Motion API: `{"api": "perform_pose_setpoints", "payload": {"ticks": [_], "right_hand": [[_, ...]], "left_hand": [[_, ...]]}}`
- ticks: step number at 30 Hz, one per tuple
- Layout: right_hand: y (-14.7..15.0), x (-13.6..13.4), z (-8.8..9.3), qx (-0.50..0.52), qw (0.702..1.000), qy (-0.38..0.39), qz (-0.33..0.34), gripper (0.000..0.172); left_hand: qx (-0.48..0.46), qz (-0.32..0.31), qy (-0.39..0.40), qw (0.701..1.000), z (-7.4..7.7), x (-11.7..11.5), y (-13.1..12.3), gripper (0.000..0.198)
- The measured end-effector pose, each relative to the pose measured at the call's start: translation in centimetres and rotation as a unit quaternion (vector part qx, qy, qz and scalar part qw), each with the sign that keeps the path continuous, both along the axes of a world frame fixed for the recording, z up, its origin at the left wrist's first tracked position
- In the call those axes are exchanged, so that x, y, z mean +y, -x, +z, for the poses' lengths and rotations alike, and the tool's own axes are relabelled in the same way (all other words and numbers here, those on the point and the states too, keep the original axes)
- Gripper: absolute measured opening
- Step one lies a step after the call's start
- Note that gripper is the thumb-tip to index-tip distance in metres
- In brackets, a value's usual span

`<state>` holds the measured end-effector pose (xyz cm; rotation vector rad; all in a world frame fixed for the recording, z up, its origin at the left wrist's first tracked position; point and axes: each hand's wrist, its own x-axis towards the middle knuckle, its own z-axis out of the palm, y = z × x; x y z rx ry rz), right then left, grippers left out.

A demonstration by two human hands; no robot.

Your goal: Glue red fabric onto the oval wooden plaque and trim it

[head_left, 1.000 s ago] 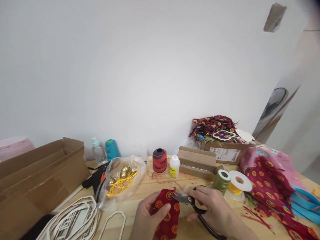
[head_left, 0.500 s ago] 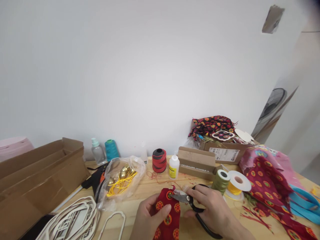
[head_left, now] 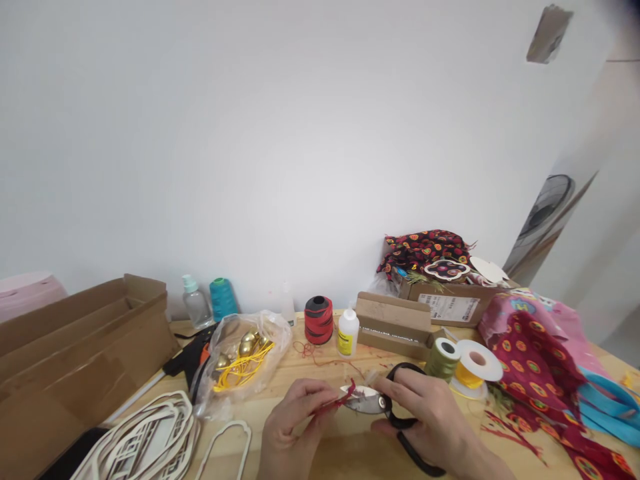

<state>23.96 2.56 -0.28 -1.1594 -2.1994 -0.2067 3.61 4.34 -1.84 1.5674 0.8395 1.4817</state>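
Note:
My left hand [head_left: 297, 420] pinches a strip of dark red patterned fabric [head_left: 325, 405] in front of me, seen nearly edge-on, so most of it is hidden. A frayed end of the cloth sticks out toward the scissors. With fingers in the black handles, my right hand [head_left: 425, 413] grips a pair of scissors [head_left: 369, 402]. Their blades point left and are parted around or right beside the frayed end; I cannot tell whether they touch it. A bottle with a yellow label [head_left: 347, 333] and a cone of red thread [head_left: 319, 321] stand just beyond.
On the left lie a cardboard box [head_left: 90, 353], white frames [head_left: 145, 440] and a plastic bag of gold bells [head_left: 245, 360]. To the right are green thread [head_left: 442, 360], a yellow ribbon spool [head_left: 473, 370], red cloth [head_left: 535, 360], blue ribbon [head_left: 610, 407] and an open box [head_left: 395, 323].
The fabric strip has turned from facing me to nearly edge-on, and my left hand has tilted with it. The scissor blades have come apart, near the frayed end.

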Motion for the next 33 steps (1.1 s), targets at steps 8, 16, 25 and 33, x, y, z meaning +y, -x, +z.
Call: {"api": "perform_pose_setpoints", "payload": {"ticks": [8, 16, 25, 33], "right_hand": [[-0.1, 0.1, 0.2, -0.022, 0.998, -0.063, -0.003, 0.02], [-0.4, 0.1, 0.1, -0.008, 0.999, -0.033, 0.016, 0.019], [-0.5, 0.2, -0.1, 0.006, 0.998, 0.064, -0.009, 0.032], [-0.2, 0.1, -0.4, -0.006, 0.992, 0.123, 0.0, 0.037]], "left_hand": [[-0.001, -0.009, -0.065, 0.998, 0.2, 0.0, 0.5, 0.018], [0.04, -0.032, 0.033, 0.998, 1.0, 0.0, 0.8, 0.013], [-0.089, -0.042, 0.272, 0.957, 0.7, -0.1, 0.2, 0.026], [-0.097, -0.044, 0.278, 0.955, 0.4, 0.1, 0.2, 0.027]]}}
